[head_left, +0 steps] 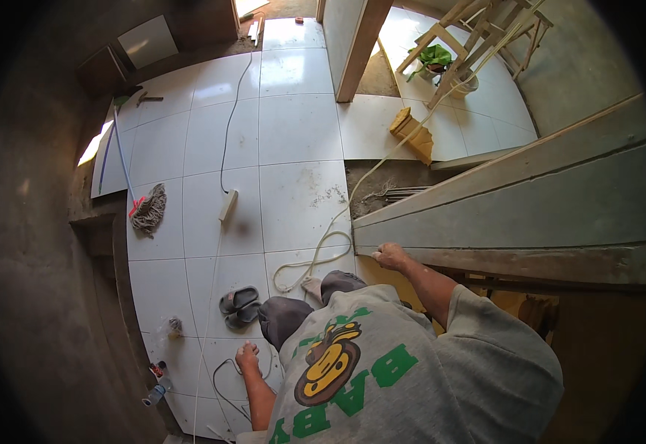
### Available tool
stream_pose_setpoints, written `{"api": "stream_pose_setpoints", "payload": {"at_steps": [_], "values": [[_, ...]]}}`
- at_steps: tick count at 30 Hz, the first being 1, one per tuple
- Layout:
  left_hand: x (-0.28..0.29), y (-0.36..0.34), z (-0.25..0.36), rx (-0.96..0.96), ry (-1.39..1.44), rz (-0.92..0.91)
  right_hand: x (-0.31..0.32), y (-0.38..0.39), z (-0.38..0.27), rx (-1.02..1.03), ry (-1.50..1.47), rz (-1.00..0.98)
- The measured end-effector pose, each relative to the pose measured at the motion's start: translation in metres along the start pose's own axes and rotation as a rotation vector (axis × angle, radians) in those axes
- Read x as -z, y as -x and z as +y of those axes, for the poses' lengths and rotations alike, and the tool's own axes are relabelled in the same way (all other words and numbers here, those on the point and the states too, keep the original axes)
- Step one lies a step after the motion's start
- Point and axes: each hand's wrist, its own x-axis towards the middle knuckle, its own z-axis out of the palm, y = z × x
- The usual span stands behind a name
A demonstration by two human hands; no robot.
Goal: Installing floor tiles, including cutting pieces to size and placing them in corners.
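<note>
My left hand [247, 357] hangs low over the white floor tiles, its fingers curled in. A thin grey cable [217, 381] loops beside it, and a pair of dark slippers [240, 307] lies just ahead of it. Farther right, my right hand [390, 256] is closed against the lower edge of a grey panel with wooden edging [515, 203]. What either hand holds, if anything, is too small to make out. A pale hose [329, 240] lies coiled on the tiles in front of my knees.
A white power strip [228, 205] with its cord lies mid-floor. Left are a mop [148, 211], a hammer [149, 98] and a plastic bottle [154, 395]. Past the door post [363, 55] are a torn yellow-brown carton [412, 135], a potted plant [434, 59] and a wooden trestle [471, 44].
</note>
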Motion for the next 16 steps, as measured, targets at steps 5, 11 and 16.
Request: {"api": "stream_pose_setpoints", "payload": {"at_steps": [5, 11, 16], "values": [[0.007, -0.037, 0.049, 0.036, -0.175, -0.048, -0.049, 0.022, 0.05, -0.1, 0.06, 0.052], [-0.024, -0.077, 0.135, 0.026, -0.259, -0.078, -0.056, 0.006, 0.038, -0.213, -0.198, -0.029], [-0.073, -0.132, 0.211, 0.018, -0.315, -0.195, -0.01, -0.028, -0.009, -0.3, -0.254, 0.054]]}}
